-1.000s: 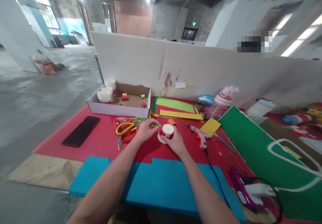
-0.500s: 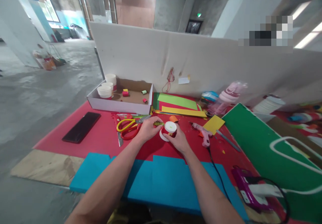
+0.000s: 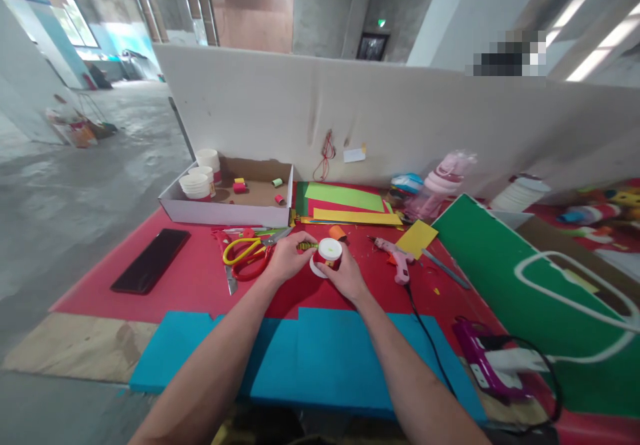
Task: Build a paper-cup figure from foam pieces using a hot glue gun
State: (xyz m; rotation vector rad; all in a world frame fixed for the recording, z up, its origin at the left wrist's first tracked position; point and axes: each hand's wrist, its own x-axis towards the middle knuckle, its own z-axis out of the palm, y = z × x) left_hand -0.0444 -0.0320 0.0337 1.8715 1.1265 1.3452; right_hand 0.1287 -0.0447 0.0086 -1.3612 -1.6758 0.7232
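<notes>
My right hand is closed around a small paper cup with a red side. The cup's white round end faces up, a small light-green spot on it, and a wide white rim shows at the bottom. To its left, my left hand pinches a small green-and-dark striped piece close to the cup; its exact kind is too small to tell. An orange paper piece lies just behind the cup. Yellow-and-red-handled scissors rest beside my left hand.
A pink glue gun with a black cord lies to the right, near a yellow paper. A cardboard box with cups and small rolls stands back left. A phone lies left; a purple power strip and green board are right.
The whole view has shifted, so the table's things appear slightly further left. Both hands keep their hold on the cup and the striped piece, with little visible movement between them.
</notes>
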